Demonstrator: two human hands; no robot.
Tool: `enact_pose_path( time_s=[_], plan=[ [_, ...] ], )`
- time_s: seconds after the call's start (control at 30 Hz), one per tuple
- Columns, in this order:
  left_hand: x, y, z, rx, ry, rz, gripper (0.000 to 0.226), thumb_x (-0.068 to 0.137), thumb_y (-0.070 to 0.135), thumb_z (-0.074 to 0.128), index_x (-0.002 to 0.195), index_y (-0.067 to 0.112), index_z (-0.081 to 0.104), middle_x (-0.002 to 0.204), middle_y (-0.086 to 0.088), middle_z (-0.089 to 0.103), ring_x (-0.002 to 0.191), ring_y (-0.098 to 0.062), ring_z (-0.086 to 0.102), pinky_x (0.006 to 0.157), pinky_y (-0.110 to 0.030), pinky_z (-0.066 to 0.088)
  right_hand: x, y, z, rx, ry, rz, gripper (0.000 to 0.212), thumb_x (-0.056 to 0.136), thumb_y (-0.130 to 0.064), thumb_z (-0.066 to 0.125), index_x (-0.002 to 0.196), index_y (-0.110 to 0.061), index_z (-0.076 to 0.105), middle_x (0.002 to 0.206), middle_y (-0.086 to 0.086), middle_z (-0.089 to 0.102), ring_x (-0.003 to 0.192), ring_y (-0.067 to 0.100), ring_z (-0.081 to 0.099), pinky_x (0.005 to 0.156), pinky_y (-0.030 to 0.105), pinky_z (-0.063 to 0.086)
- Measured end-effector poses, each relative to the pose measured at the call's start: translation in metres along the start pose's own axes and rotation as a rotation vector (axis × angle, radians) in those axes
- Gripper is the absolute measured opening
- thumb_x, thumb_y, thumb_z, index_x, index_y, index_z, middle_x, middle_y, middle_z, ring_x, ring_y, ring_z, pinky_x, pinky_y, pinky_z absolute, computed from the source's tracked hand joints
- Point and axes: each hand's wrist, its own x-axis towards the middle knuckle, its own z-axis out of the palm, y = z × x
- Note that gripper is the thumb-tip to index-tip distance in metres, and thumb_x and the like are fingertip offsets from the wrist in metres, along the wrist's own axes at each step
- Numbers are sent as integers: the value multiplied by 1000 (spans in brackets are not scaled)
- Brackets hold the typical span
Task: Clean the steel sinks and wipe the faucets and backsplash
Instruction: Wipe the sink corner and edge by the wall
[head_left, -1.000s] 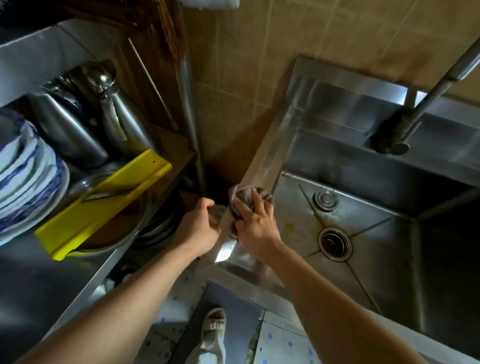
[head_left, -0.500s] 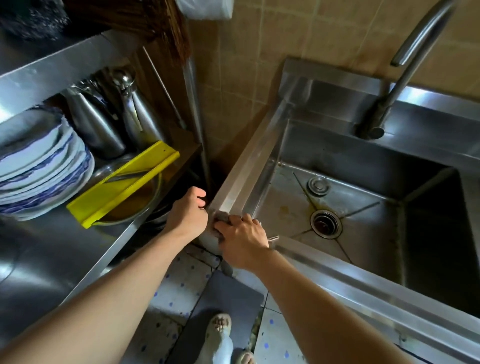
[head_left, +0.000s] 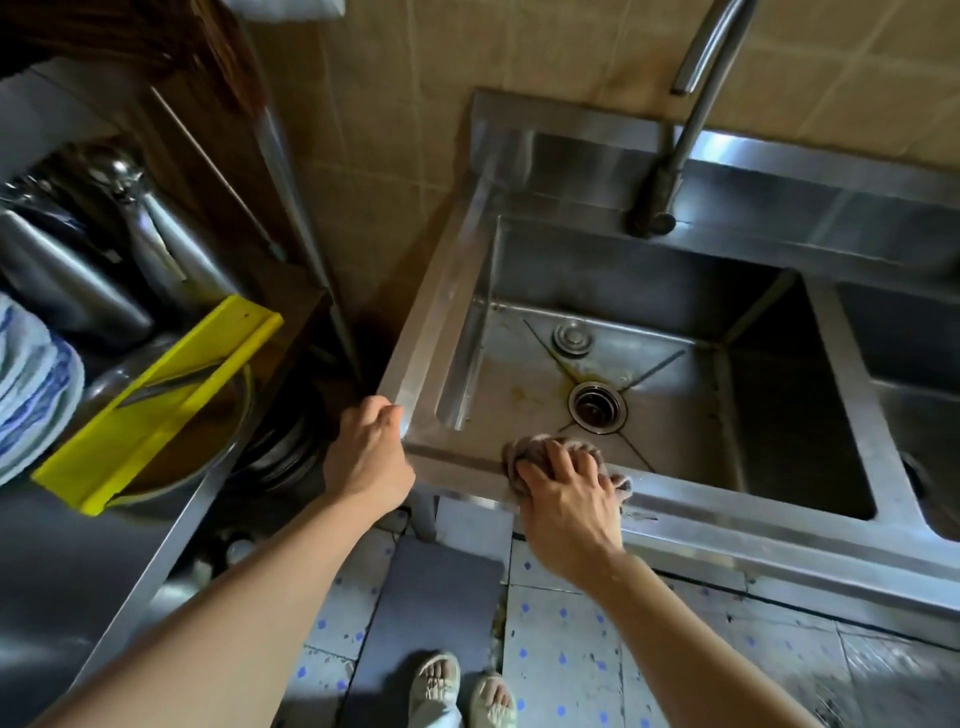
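Pressing a bunched brown cloth (head_left: 561, 457) onto the front rim of the steel sink (head_left: 727, 525), the right hand (head_left: 569, 499) curled its fingers over it, while the left hand (head_left: 369, 457) gripped the sink's near-left corner just beside it.

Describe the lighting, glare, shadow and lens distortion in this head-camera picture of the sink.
Head view: light glares off the backsplash beside the faucet; the sink falls into deep shadow along its right wall; straight sink edges and the shelf bow outward, a wide-angle effect; the floor corner at bottom right smears; the right hand on the cloth stays fairly sharp.
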Motion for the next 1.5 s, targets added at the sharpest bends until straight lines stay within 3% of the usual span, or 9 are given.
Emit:
enact_pose_path(
  time_s=[0.13, 0.33, 0.63, 0.8, 0.97, 1.07, 1.23, 1.33, 1.5],
  plan=[
    [1, -1, 1, 38, -35, -6, 53, 87, 16, 56, 137, 20, 37, 143, 1, 27, 125, -26, 30, 91, -38, 40, 15, -42, 6, -6, -42, -61, 52, 84, -30, 49, 136, -29, 43, 143, 8, 32, 127, 38, 30, 102, 47, 34],
    [9, 27, 1, 142, -56, -76, 58, 83, 26, 62, 135, 25, 37, 141, -5, 27, 127, -29, 27, 102, -45, 33, -1, -3, 7, 51, 87, 6, 46, 78, -41, 34, 112, -30, 64, 120, -1, 55, 109, 31, 51, 90, 48, 45],
    [-3, 135, 41, -112, -336, 440, 36, 93, 27, 51, 129, 29, 48, 139, 8, 41, 125, -20, 36, 107, -35, 30, -75, 146, -5, 74, 120, 432, 53, 84, -53, 26, 120, -34, 61, 132, -1, 53, 118, 31, 49, 100, 52, 39],
    [3, 166, 48, -88, -319, 372, 8, 91, 21, 52, 91, 28, 55, 107, 7, 60, 101, -16, 49, 88, -32, 42, -100, 213, -15, 72, 108, 593, 55, 89, -52, 22, 137, -38, 46, 150, -3, 33, 135, 25, 30, 111, 42, 25],
    [14, 180, 47, 63, -272, 327, 14, 92, 23, 48, 79, 26, 50, 89, 9, 57, 82, -12, 52, 66, -24, 36, -98, 262, -25, 162, 92, 626, 48, 97, -45, 26, 143, -38, 36, 155, -6, 20, 141, 22, 15, 114, 46, 16],
    [19, 190, 52, 112, -253, 275, 16, 94, 24, 44, 78, 24, 47, 93, 6, 57, 86, -11, 50, 70, -24, 37, -84, 284, -34, 108, 59, 557, 53, 97, -43, 33, 148, -33, 27, 156, -3, 14, 143, 24, 9, 115, 46, 16],
    [33, 201, 56, 158, -268, 165, 23, 93, 32, 47, 71, 24, 47, 83, 6, 58, 82, -14, 56, 70, -28, 42, -45, 318, -42, 155, 73, 488, 70, 84, -50, 20, 152, -32, 16, 160, -1, 6, 146, 26, -2, 120, 47, 6],
    [39, 202, 59, 140, -291, 135, 22, 92, 31, 48, 71, 25, 48, 84, 7, 58, 81, -12, 56, 71, -28, 46, -17, 334, -47, 164, 77, 458, 61, 98, -44, 34, 152, -33, 10, 160, -1, 2, 147, 26, -6, 117, 50, 3],
    [50, 206, 65, 66, -268, 134, 16, 90, 31, 51, 74, 30, 49, 83, 15, 59, 79, -8, 56, 71, -27, 48, 27, 354, -60, 143, 86, 411, 74, 93, -43, 53, 152, -32, 11, 160, 0, 3, 147, 29, -4, 116, 53, 9]
  ],
)
